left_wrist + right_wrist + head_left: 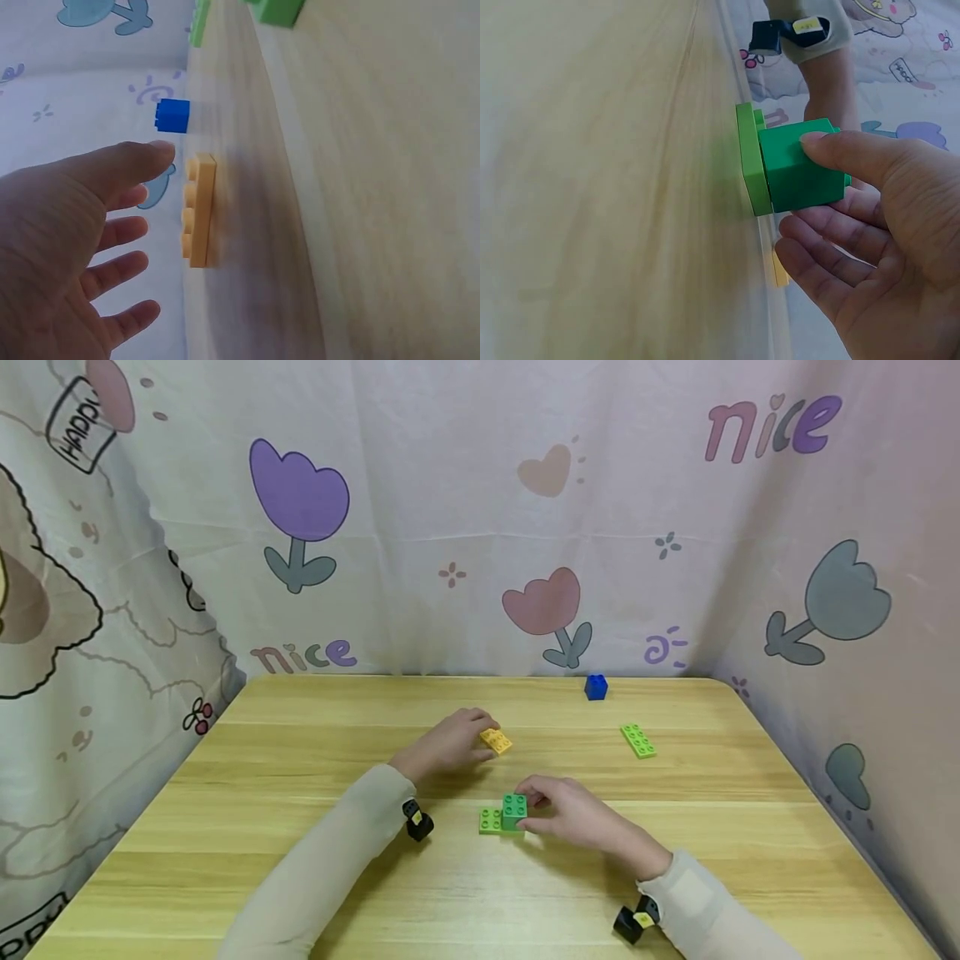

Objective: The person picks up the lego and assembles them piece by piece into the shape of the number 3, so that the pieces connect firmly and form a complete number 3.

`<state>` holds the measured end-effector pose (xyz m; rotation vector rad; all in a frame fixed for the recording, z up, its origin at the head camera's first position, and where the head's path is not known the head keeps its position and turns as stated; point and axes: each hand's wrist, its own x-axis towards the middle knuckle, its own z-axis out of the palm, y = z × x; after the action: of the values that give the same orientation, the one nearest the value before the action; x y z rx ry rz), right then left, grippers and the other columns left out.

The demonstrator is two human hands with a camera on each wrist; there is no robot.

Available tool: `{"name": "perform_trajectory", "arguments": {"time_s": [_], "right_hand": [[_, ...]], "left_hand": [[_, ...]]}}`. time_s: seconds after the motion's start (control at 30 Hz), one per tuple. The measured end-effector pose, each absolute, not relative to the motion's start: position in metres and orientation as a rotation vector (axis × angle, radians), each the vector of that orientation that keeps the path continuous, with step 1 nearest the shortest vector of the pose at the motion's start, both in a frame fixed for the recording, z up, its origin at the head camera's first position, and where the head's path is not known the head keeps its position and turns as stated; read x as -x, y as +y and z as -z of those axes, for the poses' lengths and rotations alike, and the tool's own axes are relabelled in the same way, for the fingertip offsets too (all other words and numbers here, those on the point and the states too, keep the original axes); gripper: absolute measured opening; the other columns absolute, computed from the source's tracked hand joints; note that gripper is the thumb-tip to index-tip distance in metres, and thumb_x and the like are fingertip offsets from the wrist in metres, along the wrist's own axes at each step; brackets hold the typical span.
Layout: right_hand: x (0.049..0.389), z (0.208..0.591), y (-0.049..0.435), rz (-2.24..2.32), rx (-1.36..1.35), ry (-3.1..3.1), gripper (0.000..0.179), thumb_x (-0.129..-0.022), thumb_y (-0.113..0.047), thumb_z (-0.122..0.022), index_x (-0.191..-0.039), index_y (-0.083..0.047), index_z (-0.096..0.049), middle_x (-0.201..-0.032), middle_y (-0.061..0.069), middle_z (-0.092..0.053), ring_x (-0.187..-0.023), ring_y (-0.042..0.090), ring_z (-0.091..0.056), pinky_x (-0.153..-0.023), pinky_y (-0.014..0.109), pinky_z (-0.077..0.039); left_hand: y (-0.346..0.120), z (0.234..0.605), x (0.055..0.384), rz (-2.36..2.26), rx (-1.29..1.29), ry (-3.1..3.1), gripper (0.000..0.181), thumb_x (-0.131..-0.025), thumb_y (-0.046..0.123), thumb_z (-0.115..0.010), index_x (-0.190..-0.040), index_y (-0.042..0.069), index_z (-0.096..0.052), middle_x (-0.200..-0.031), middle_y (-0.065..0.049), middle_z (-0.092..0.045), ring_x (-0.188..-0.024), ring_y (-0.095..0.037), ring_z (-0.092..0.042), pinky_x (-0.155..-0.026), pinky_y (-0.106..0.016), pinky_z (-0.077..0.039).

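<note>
Beneath green block (514,812): plate (491,821), apparently part-hidden

Left wrist view: probably green brick (280,12), cropped

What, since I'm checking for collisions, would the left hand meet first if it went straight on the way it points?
Probably the flat yellow studded plastic brick, directly before the left hand; whether they touch is unclear.
</note>
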<state>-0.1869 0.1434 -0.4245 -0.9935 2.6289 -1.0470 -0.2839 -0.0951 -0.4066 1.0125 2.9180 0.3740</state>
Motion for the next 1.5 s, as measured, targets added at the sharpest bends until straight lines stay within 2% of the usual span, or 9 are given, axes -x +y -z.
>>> {"name": "perform_trajectory", "arguments": {"time_s": [0.3, 0.73, 1.0, 1.23, 1.5], "right_hand": [[0.187, 0.425, 0.144, 1.044, 1.035, 2.633, 0.036, -0.087, -0.027, -0.076, -0.117, -0.011, -0.063, -0.101, -0.008, -0.066, -0.093, 0.013, -0.064, -0.082, 0.028, -0.053], [0.187, 0.423, 0.143, 1.011, 1.022, 2.653, 0.036, -0.087, -0.028, -0.076, -0.118, -0.013, -0.063, -0.101, -0.012, -0.065, -0.092, 0.007, -0.062, -0.083, 0.027, -0.052], [0.187, 0.424, 0.143, 1.004, 1.021, 2.654, 0.037, -0.088, -0.029, -0.075, -0.119, -0.014, -0.063, -0.102, -0.011, -0.065, -0.093, 0.007, -0.061, -0.083, 0.028, -0.052], [0.187, 0.424, 0.142, 1.008, 1.017, 2.651, 0.037, -0.088, -0.030, -0.074, -0.119, -0.014, -0.063, -0.102, -0.011, -0.065, -0.093, 0.006, -0.061, -0.083, 0.028, -0.052], [0.187, 0.426, 0.142, 1.000, 1.024, 2.658, 0.036, -0.088, -0.030, -0.074, -0.118, -0.014, -0.063, -0.101, -0.009, -0.066, -0.092, 0.006, -0.062, -0.083, 0.027, -0.052]], "left_hand": [[-0.089, 0.413, 0.297, -0.303, -0.963, 2.893, 0.055, -0.093, 0.036, -0.068, -0.140, 0.013, -0.053, -0.142, -0.005, -0.049, -0.131, -0.024, -0.043, -0.110, -0.039, -0.033], [-0.083, 0.419, 0.311, -0.120, -1.001, 2.877, 0.052, -0.093, 0.043, -0.064, -0.137, 0.016, -0.057, -0.138, -0.004, -0.053, -0.129, -0.026, -0.045, -0.109, -0.042, -0.034], [-0.081, 0.420, 0.309, -0.107, -1.064, 2.865, 0.051, -0.094, 0.048, -0.061, -0.133, 0.015, -0.060, -0.129, -0.004, -0.057, -0.120, -0.025, -0.050, -0.103, -0.042, -0.040], [-0.080, 0.422, 0.309, -0.084, -1.088, 2.872, 0.048, -0.095, 0.045, -0.060, -0.132, 0.015, -0.060, -0.121, -0.003, -0.058, -0.111, -0.021, -0.052, -0.099, -0.039, -0.043], [-0.081, 0.422, 0.308, -0.028, -1.134, 2.902, 0.043, -0.095, 0.045, -0.061, -0.125, 0.014, -0.062, -0.120, -0.002, -0.061, -0.111, -0.022, -0.054, -0.098, -0.039, -0.043]]}}
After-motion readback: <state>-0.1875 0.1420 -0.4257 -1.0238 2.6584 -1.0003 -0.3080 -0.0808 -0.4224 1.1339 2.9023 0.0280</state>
